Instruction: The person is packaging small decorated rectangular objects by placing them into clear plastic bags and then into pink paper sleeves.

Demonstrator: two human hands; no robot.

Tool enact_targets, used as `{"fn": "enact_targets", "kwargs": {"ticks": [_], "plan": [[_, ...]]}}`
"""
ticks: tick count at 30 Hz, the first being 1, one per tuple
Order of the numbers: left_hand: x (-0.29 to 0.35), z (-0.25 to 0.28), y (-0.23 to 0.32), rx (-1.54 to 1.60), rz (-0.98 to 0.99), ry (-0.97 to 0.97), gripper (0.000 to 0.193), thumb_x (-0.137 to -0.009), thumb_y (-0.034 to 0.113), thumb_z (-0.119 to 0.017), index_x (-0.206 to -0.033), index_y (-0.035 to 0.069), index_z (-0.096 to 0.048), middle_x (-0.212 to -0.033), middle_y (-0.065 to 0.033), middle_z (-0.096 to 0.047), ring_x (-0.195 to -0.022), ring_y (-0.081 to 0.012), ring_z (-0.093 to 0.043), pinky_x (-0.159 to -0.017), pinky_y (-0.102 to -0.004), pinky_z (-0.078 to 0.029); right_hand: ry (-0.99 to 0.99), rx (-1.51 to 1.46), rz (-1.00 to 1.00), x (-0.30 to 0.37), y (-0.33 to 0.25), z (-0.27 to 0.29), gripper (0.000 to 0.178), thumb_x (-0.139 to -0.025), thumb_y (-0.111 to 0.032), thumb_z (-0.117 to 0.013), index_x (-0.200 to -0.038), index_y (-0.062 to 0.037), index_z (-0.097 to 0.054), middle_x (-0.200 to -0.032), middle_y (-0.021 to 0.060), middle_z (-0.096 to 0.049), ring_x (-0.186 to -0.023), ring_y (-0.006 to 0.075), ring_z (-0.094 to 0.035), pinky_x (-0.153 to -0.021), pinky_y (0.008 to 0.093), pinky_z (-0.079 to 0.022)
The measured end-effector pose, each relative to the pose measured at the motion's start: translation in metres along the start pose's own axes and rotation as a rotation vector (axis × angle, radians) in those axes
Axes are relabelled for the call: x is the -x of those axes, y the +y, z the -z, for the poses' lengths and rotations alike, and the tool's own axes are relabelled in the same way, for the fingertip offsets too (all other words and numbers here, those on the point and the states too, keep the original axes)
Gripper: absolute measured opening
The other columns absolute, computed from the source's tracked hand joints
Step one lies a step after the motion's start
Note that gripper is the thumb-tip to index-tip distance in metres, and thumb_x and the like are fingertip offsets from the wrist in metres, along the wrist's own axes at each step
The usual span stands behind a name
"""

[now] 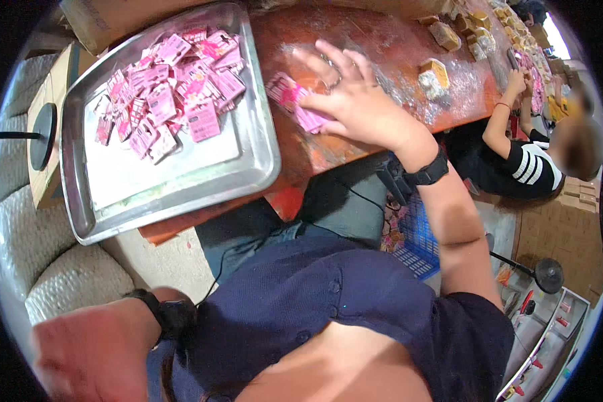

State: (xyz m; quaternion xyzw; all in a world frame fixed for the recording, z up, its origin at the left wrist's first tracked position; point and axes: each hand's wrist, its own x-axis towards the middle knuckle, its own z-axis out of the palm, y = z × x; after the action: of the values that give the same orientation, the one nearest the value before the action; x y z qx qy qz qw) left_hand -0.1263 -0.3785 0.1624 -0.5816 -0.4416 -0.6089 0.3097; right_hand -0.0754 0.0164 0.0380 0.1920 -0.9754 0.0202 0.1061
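Note:
My right hand (355, 100) reaches over the red tabletop, a dark band on its wrist. Its fingers are spread, and its thumb lies on a small group of pink printed cards (289, 92) beside the tray. Left of these stands a large metal tray (264, 144) heaped with many small pink cards (191, 84), with a white sheet (134, 181) under the heap. My left hand (173, 295) is low at the left, close to my body. The wrist and its dark band hide most of it, so its fingers do not show.
Clear plastic wrap (395, 74) covers part of the red table (275, 27). Small yellow-and-brown boxes (434, 70) stand farther right. A co-worker in a black top (516, 167) works along the same table. A blue plastic basket (419, 231) stands below the table edge, cardboard boxes (556, 234) at the right.

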Motion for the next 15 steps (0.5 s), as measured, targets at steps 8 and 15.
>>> {"fn": "enact_targets", "kwargs": {"ticks": [8, 15], "plan": [[0.072, 0.114, -0.005, -0.303, 0.583, 0.496, 0.038, -0.101, 0.028, -0.036, -0.107, -0.001, -0.06, -0.106, -0.0149, -0.052, -0.09, -0.0292, -0.048, -0.085, -0.0423, -0.042, -0.04, -0.203, -0.229, -0.009, 0.024, 0.024, 0.019, -0.079, -0.023, -0.071, -0.095, -0.0142, -0.067, -0.142, 0.009, -0.048, -0.135, 0.0345, -0.036, -0.11, 0.0496, -0.028], [0.033, 0.05, -0.057, -0.275, 0.894, 0.05, 0.028, -0.093, 0.019, -0.05, -0.103, -0.005, -0.06, -0.108, -0.0168, -0.057, -0.095, -0.0281, -0.054, -0.087, -0.0382, -0.044, 0.117, -0.366, -0.512, 0.0, 0.025, 0.035, 0.015, -0.08, -0.02, -0.074, -0.087, -0.0093, -0.066, -0.129, 0.0057, -0.059, -0.127, 0.03, -0.042, -0.106, 0.0424, -0.034]]}}
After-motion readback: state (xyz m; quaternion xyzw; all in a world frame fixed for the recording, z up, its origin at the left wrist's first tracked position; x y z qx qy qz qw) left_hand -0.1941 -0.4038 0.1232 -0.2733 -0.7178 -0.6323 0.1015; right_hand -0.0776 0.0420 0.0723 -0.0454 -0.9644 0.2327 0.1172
